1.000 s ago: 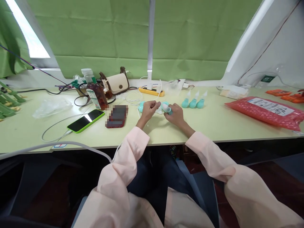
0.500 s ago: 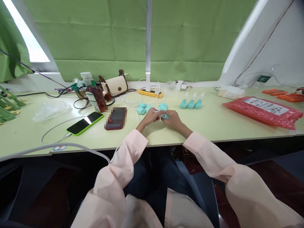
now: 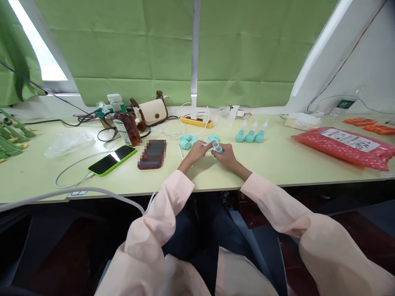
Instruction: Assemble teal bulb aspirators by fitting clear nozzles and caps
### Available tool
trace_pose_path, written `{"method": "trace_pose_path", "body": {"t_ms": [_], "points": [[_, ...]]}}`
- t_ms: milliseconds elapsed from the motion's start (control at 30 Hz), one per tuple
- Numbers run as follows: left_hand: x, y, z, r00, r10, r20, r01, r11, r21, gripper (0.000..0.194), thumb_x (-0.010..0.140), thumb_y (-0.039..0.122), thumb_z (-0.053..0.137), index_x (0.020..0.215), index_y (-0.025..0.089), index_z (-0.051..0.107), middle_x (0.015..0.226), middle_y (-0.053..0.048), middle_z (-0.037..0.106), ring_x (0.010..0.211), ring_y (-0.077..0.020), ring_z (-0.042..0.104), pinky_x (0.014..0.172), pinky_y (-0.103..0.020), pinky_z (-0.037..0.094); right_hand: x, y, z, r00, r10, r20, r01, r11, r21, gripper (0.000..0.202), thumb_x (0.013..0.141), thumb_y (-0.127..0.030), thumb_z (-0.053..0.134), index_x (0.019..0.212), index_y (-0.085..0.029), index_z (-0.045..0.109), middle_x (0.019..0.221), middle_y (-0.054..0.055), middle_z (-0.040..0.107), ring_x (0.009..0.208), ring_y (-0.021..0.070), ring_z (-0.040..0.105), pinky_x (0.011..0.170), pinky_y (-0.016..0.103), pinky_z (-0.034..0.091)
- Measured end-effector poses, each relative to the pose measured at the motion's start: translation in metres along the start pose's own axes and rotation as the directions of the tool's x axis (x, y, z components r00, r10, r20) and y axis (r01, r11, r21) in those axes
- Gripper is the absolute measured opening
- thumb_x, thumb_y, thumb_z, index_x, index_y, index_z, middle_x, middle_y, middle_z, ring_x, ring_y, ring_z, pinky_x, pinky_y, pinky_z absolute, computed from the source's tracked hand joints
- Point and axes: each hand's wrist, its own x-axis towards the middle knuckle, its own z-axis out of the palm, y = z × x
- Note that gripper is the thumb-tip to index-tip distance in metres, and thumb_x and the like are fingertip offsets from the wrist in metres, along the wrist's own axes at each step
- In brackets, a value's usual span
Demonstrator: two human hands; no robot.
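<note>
My right hand (image 3: 227, 156) is closed around a teal rubber bulb (image 3: 219, 151), whose clear round collar faces up and toward me. Close beside it on the left, my left hand (image 3: 197, 151) pinches a small whitish piece (image 3: 205, 143), mostly hidden by the fingers; its kind I cannot make out. Just behind my hands lie loose teal bulbs (image 3: 185, 144), with another teal bulb (image 3: 213, 138) partly covered. To the right, three nasal aspirators (image 3: 249, 136) stand upright in a row, each a teal bulb with a clear pointed tip.
Left of my hands lie a dark red phone (image 3: 152, 154) and a green-cased phone (image 3: 112, 160) on a cable. Behind them stand a bottle (image 3: 127, 128) and a cream bag (image 3: 153, 112). A yellow power strip (image 3: 196, 121) is at the back, a red bubble-wrap parcel (image 3: 342, 146) at right.
My hands have drawn slightly apart. The bulb in my right hand has turned up, so its clear collar now shows. The view has shifted a little.
</note>
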Motion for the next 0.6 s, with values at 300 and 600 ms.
{"method": "trace_pose_path", "body": {"t_ms": [300, 600], "points": [[-0.006, -0.005, 0.003, 0.985, 0.018, -0.172, 0.035, 0.952, 0.304, 0.028, 0.082, 0.027, 0.047, 0.106, 0.014, 0.048, 0.106, -0.008, 0.052, 0.090, -0.0185, 0.054, 0.075, -0.038, 0.046, 0.002, 0.002, -0.005, 0.983, 0.152, 0.100, -0.134, 0.977, -0.166, 0.026, 0.083, -0.029, 0.045, 0.104, -0.014, 0.049, 0.103, 0.006, 0.052, 0.088, 0.0160, 0.053, 0.074, 0.035, 0.046], [-0.009, 0.007, 0.003, 0.978, 0.137, -0.158, -0.094, 0.963, 0.253, 0.025, 0.083, 0.028, 0.046, 0.103, 0.013, 0.050, 0.102, -0.007, 0.054, 0.087, -0.0173, 0.055, 0.074, -0.037, 0.046, 0.002, -0.003, -0.002, 0.981, 0.153, 0.120, -0.125, 0.970, -0.209, 0.025, 0.084, -0.028, 0.044, 0.104, -0.015, 0.049, 0.105, 0.006, 0.051, 0.089, 0.0154, 0.053, 0.076, 0.035, 0.045]]}}
